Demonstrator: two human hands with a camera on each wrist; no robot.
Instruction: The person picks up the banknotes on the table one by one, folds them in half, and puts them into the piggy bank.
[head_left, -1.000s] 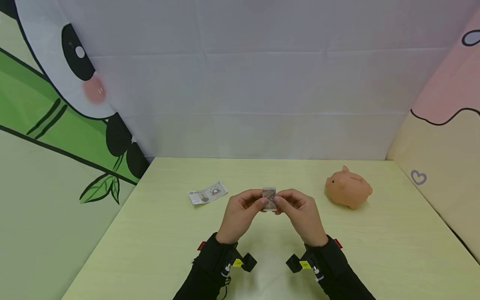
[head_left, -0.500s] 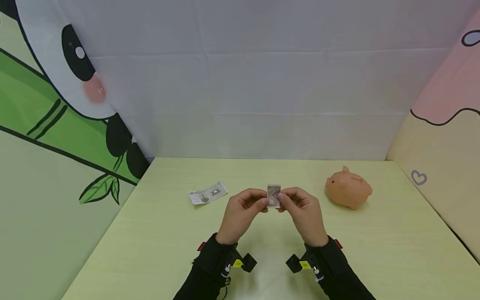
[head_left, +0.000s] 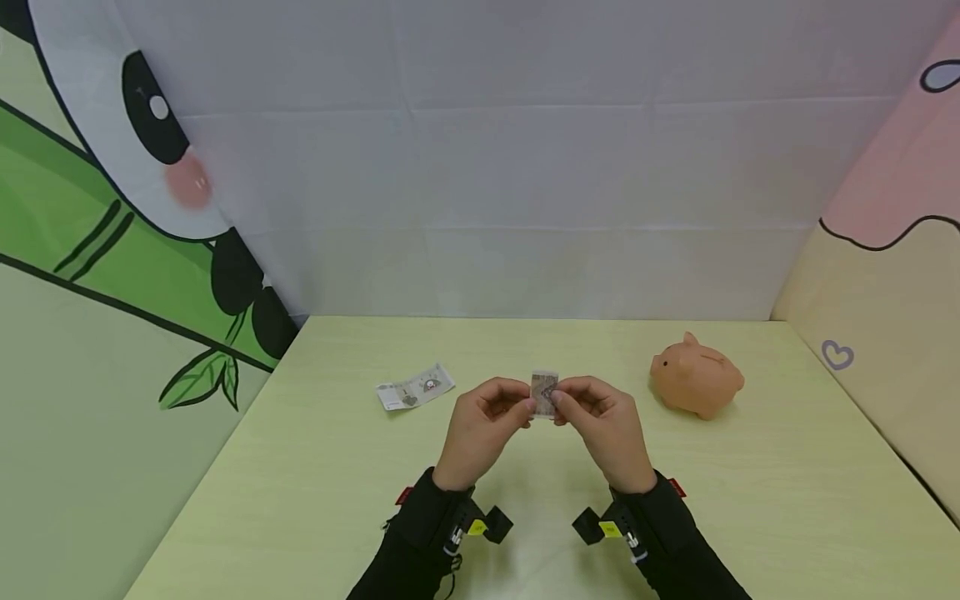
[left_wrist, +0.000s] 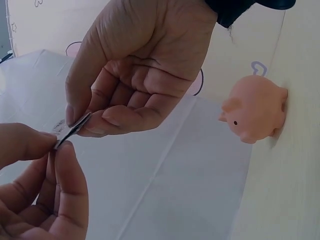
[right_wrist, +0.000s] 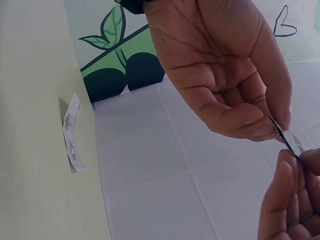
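Note:
A small folded banknote point(head_left: 543, 393) is held up between both hands above the middle of the table. My left hand point(head_left: 480, 433) pinches its left edge between thumb and fingers. On the right edge, the thumb and fingers of my right hand point(head_left: 606, 435) grip it the same way. Seen from the left wrist view, the folded banknote point(left_wrist: 72, 131) appears nearly edge-on as a thin strip, with the fingertips covering both its ends. Another banknote point(head_left: 415, 388), unfolded and creased, lies on the table beyond my left hand.
An orange piggy bank point(head_left: 697, 377) with a slot on its back stands on the table point(head_left: 315, 500) to the right of my right hand. A pale cloth wall point(head_left: 525, 208) rises along the table's back edge. Printed walls flank both sides.
The folded banknote and the fingertips shift slightly right and up, then a little back left. Both hands keep hold of it; the loose banknote and piggy bank stay in place.

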